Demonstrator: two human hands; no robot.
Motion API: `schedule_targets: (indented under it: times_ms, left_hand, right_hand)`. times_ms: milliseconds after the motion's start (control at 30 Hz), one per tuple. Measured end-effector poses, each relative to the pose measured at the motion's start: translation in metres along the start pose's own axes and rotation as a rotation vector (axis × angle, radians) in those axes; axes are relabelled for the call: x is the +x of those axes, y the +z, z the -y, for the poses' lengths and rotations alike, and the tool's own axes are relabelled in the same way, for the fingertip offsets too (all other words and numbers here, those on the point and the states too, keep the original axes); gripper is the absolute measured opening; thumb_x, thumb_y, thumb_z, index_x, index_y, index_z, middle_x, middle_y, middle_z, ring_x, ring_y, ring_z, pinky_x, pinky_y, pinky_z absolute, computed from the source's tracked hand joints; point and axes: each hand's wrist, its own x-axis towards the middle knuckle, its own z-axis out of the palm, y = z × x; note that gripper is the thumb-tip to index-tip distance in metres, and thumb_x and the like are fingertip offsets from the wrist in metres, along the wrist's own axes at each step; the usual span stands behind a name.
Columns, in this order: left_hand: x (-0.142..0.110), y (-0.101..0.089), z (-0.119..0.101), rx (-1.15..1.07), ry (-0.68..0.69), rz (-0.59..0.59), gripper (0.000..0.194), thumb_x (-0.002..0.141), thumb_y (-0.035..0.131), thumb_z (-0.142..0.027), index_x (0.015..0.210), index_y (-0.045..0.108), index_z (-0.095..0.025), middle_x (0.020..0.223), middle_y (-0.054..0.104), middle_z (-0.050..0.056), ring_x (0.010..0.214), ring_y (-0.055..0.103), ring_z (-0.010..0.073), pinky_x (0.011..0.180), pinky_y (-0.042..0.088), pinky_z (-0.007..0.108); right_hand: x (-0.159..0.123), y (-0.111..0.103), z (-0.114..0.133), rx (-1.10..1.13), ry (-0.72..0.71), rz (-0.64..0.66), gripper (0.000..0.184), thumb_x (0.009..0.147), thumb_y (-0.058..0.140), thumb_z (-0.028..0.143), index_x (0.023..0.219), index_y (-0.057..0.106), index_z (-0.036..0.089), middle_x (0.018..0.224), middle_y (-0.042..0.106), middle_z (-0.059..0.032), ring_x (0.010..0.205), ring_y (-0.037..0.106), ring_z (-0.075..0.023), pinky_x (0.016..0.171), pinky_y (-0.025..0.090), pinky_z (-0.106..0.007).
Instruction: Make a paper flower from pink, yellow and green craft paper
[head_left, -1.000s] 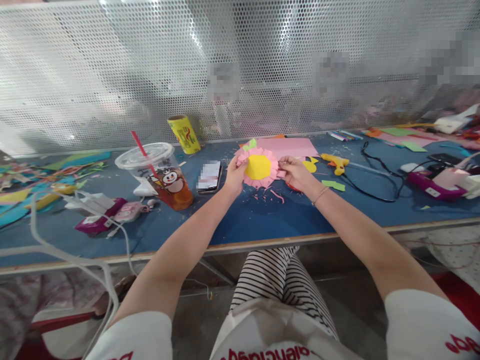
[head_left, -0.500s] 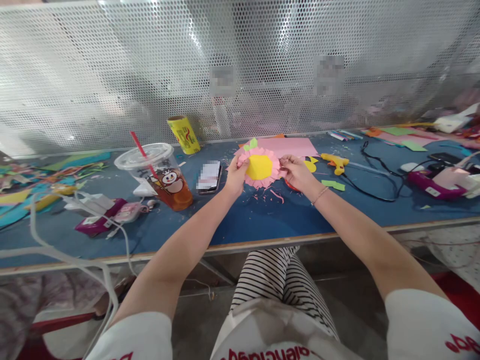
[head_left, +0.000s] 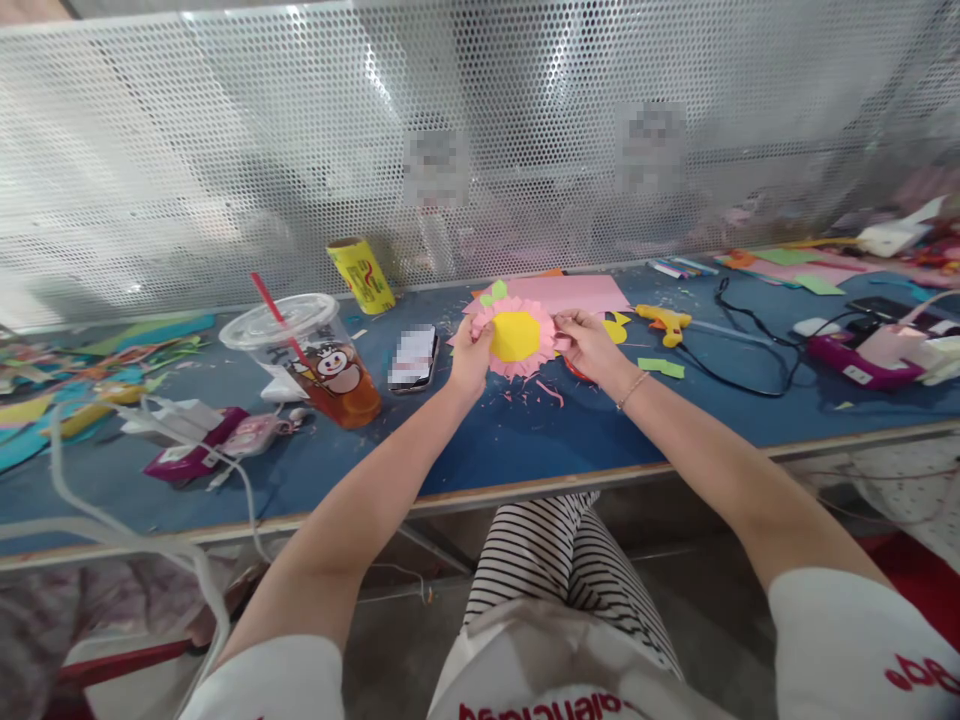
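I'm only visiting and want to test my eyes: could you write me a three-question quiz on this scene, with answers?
1. What colour is the middle of the paper flower?
2. True or false: the left hand holds the flower's edge.
3. Which lies nearest the right hand: (a) phone, (b) glue gun, (c) drink cup?

Key: 1. Yellow. 2. True. 3. b.

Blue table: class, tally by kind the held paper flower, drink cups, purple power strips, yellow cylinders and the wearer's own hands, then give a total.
Held paper flower: 1
Drink cup: 1
Purple power strips: 2
Yellow cylinder: 1
Wearer's hands: 2
Total: 7
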Motion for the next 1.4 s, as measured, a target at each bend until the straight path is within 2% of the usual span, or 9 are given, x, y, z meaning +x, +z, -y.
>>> schedule_targets:
  times_ms: [233,367,500,833,1033,1200,1400]
  left_hand:
    - [-0.001,0.002,0.003,0.01,0.019,-0.022,0.025,0.07,0.065,-0.037,0.082,0.052,-0.019,0.08,0.052,-0.001,0.076,0.049,0.0111,0.073,0.041,0.024]
    - [0.0,0.002,0.003,-0.001,0.004,-0.038,0.025,0.07,0.065,-0.037,0.08,0.051,-0.019,0.077,0.05,-0.002,0.074,0.049,0.0103,0.072,0.041,0.023]
    - [-0.002,0.003,0.0,-0.016,-0.038,-0.034,0.026,0.069,0.065,-0.038,0.081,0.05,-0.019,0.078,0.052,-0.002,0.074,0.05,0.0102,0.071,0.042,0.023]
    - [-0.003,0.004,-0.002,-0.082,-0.097,-0.041,0.029,0.067,0.068,-0.036,0.083,0.051,-0.019,0.08,0.055,-0.002,0.074,0.052,0.0098,0.07,0.044,0.023]
    - [-0.003,0.005,-0.003,-0.099,-0.106,-0.029,0.032,0.066,0.069,-0.038,0.086,0.052,-0.02,0.084,0.056,0.0,0.079,0.054,0.0121,0.075,0.044,0.026]
    - [-0.002,0.004,-0.002,-0.062,-0.074,-0.023,0.028,0.069,0.066,-0.035,0.088,0.052,-0.019,0.083,0.055,0.0,0.077,0.053,0.0112,0.074,0.044,0.025]
    - [-0.003,0.004,-0.004,0.066,0.076,-0.014,0.018,0.075,0.06,-0.032,0.085,0.053,-0.019,0.08,0.054,-0.001,0.075,0.051,0.0102,0.072,0.043,0.022]
  right_hand:
    - [0.0,0.0,0.001,0.033,-0.008,0.011,0.021,0.063,0.073,0.025,0.069,0.054,0.02,0.063,0.053,0.0051,0.053,0.048,-0.0047,0.05,0.045,-0.018]
    - [-0.003,0.003,0.006,0.064,0.019,0.029,0.019,0.063,0.072,0.025,0.071,0.056,0.02,0.066,0.056,0.0048,0.055,0.051,-0.0054,0.053,0.046,-0.019]
    - [-0.005,0.005,0.009,0.09,0.035,0.059,0.019,0.069,0.067,0.035,0.079,0.06,0.021,0.069,0.06,0.0035,0.058,0.054,-0.0075,0.056,0.048,-0.021]
    - [-0.002,0.0,0.008,0.088,0.011,0.118,0.023,0.072,0.064,0.042,0.083,0.062,0.023,0.075,0.063,0.0026,0.069,0.058,-0.0098,0.067,0.049,-0.023]
    - [-0.001,-0.002,0.008,0.102,0.009,0.175,0.023,0.071,0.065,0.038,0.087,0.064,0.022,0.074,0.062,0.003,0.068,0.057,-0.0092,0.065,0.049,-0.023]
    - [-0.003,0.001,0.009,0.058,-0.001,0.113,0.024,0.072,0.064,0.039,0.089,0.064,0.022,0.068,0.059,0.0035,0.06,0.054,-0.0076,0.058,0.047,-0.021]
    - [-0.005,0.004,0.011,0.072,-0.059,0.043,0.025,0.067,0.07,0.041,0.083,0.064,0.022,0.073,0.062,0.0036,0.058,0.055,-0.0067,0.052,0.046,-0.019]
